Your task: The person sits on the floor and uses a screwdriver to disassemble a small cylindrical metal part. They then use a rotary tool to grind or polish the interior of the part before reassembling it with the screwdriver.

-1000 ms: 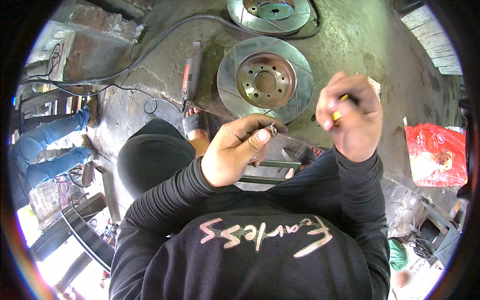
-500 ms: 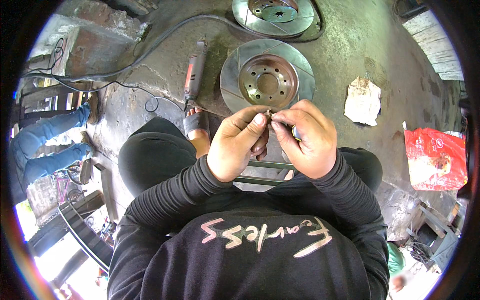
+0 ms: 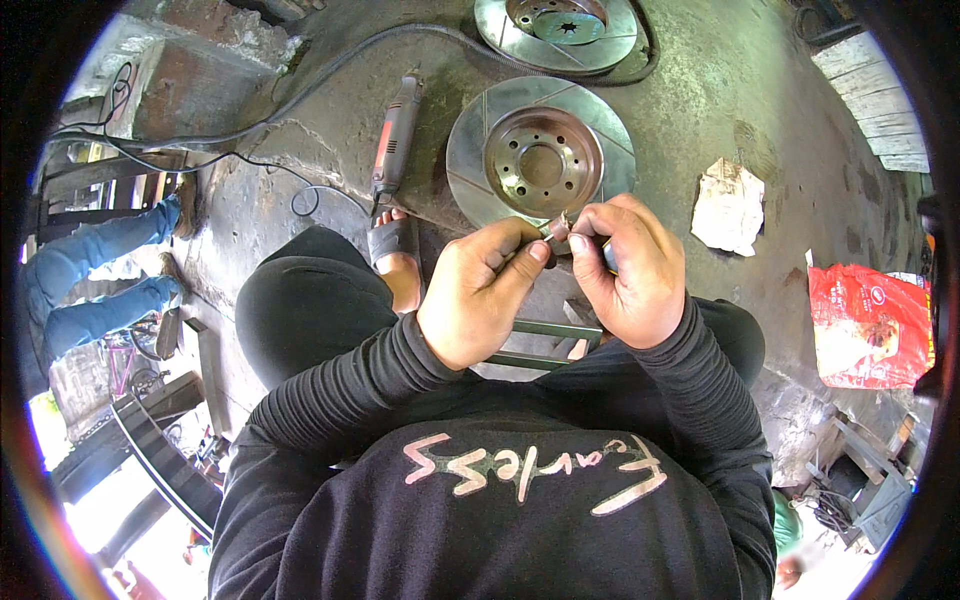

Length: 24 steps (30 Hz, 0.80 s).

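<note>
Above the near edge of the concrete slab (image 3: 690,120), the person's two hands meet, close together. The left hand (image 3: 472,300) pinches a small brownish piece (image 3: 559,230) between thumb and forefinger, its other fingers curled under; a thin metal shank shows between the piece and the fingertips. The right hand (image 3: 632,275) comes in from the other side, thumb and forefinger nipping the outer end of the same piece. Something bluish (image 3: 609,257) shows within its curled fingers, too hidden to identify.

Just beyond the hands, near the slab's near edge, a grooved brake disc (image 3: 574,160) lies flat, its hub rusty brown. A second disc (image 3: 612,50) lies farther back, toward the far edge, with a thick dark hose (image 3: 655,45) curving round it. Left of the nearer disc, a grey power tool (image 3: 398,140) with a reddish panel lies with its cord end near the near edge. Toward the slab's right side is a pale, ragged sheet (image 3: 728,207); farther right, a red bag (image 3: 850,295) lies flat. Left of the power tool, well apart, another person's legs in blue jeans (image 3: 95,250) show.
</note>
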Motion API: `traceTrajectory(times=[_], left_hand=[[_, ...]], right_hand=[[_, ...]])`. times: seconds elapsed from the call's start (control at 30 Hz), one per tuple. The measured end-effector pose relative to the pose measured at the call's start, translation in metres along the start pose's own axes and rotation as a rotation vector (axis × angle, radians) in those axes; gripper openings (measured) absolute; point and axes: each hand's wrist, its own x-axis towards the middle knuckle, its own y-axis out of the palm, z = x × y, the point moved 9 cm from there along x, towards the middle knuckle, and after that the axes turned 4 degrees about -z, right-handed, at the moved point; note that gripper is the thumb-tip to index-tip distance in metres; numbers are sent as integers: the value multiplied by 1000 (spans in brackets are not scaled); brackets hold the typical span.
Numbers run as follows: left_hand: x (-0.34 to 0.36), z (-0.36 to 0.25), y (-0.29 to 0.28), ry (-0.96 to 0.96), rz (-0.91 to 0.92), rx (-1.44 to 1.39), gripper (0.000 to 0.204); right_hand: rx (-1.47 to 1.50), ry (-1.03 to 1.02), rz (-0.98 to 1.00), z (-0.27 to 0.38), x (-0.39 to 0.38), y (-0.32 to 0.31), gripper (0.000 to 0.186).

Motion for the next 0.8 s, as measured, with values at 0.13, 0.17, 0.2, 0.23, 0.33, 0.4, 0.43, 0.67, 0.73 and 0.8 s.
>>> traceTrajectory(times=[0.13, 0.17, 0.2, 0.23, 0.33, 0.4, 0.43, 0.67, 0.73, 0.8], left_hand=[[-1, -4, -5, -22, -27, 28, 13], [-2, -5, -5, -22, -28, 28, 12], [-2, -6, -5, -22, -31, 29, 12], [-3, -6, -5, -26, -29, 20, 12], [-3, -6, -5, -34, -28, 7, 12], [-3, -7, -6, -36, -34, 14, 12], [-3, -7, -7, -34, -36, 21, 11], [0, -25, -9, 204, -28, 256, 8], [-1, -28, -8, 265, -5, 287, 7], [-2, -32, -3, 325, 40, 316, 7]], right_hand=[[0, -24, -24, 2, -1, 0, 24], [0, -24, -23, 2, -1, 0, 24], [1, -25, -22, 2, -1, 0, 24], [-13, -36, -34, 3, 0, -1, 22], [-32, -44, -50, 4, 1, -1, 21], [-15, -16, -33, 1, -2, 0, 24], [15, -1, -18, -1, -1, 1, 23], [508, 354, 137, -32, -7, 9, 46], [557, 303, 199, -23, 1, 11, 55], [528, 252, 279, -24, 1, 15, 45]])
